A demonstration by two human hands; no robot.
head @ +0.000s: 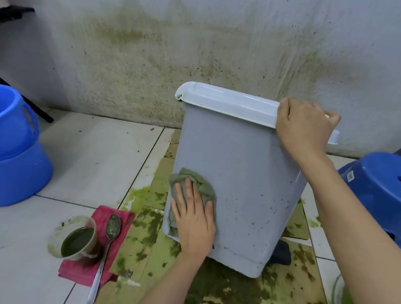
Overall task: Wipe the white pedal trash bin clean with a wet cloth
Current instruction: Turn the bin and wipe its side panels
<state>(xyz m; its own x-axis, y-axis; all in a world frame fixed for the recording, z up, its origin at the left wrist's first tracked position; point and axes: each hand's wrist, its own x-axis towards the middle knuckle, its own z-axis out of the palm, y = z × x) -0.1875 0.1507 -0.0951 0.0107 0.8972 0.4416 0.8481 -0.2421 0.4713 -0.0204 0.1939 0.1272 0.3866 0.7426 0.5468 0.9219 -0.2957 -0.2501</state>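
Observation:
The white pedal trash bin (245,169) stands tilted in the middle of the floor, one side turned toward me, its lid (226,101) closed. Dark specks dot the right part of that side. My left hand (194,215) presses a grey-green cloth (203,186) flat against the lower left of the side. My right hand (301,125) grips the lid's right end and rim. The black pedal (282,253) shows under the bin's lower right corner.
Green-stained cardboard (232,294) lies under the bin. A cup of green liquid (79,240) and a spoon (108,238) rest on a red cloth (84,272) at left. Blue buckets (8,143) stand far left, a blue stool (386,193) right. A stained wall (178,43) is behind.

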